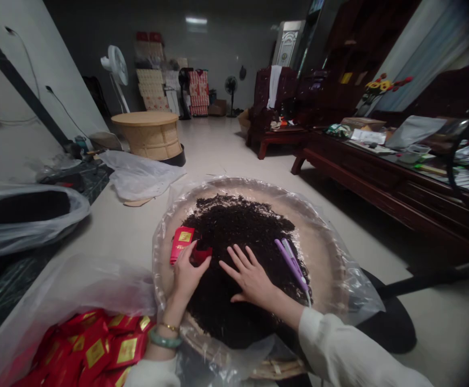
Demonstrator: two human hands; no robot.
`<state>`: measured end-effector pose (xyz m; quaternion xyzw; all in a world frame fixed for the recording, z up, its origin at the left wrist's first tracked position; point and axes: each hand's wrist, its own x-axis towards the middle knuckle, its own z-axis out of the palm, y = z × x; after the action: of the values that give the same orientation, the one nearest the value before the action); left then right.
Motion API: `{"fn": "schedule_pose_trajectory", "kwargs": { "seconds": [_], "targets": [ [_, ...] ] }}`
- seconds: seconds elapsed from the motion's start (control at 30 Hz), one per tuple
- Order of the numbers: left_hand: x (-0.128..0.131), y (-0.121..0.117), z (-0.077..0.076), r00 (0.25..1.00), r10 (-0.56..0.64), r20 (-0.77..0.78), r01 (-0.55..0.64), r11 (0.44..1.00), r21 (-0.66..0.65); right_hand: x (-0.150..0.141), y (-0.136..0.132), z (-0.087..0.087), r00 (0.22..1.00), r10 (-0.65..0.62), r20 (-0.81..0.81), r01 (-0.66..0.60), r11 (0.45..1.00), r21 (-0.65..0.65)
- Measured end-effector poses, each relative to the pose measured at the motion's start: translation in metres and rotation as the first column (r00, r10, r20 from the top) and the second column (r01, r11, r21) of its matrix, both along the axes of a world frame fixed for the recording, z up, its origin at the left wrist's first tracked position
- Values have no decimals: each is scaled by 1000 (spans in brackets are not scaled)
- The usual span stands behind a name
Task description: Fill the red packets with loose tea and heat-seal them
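A round woven tray [331, 258] lined with clear plastic holds a heap of dark loose tea leaves [238, 236]. My left hand [186, 274] grips a small red packet with a gold label [182, 243] at the heap's left edge, its mouth open toward the leaves. My right hand [250, 274] lies flat on the leaves with fingers spread, beside the packet. A purple tool [293, 263] rests on the heap to the right of that hand.
A clear bag of several red gold-labelled packets [97, 349] lies at lower left. A plastic-lined container of dark leaves [20, 215] sits at left. A dark wooden table [399, 188] runs along the right. A round wicker stool [149, 134] and fans stand farther back.
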<state>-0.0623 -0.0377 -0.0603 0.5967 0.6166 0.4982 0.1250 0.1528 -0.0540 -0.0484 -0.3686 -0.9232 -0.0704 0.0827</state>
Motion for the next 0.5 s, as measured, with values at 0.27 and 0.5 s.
{"fn": "schedule_pose_trajectory", "kwargs": {
  "seconds": [0.27, 0.5],
  "targets": [
    [-2, -4, -5, 1000, 23, 9, -22, 999, -27, -51, 26, -14, 992, 103, 76, -111, 989, 99],
    [-2, -4, -1, 1000, 27, -3, -27, 999, -26, -57, 8, -29, 943, 310, 121, -313, 950, 5]
  ]
}}
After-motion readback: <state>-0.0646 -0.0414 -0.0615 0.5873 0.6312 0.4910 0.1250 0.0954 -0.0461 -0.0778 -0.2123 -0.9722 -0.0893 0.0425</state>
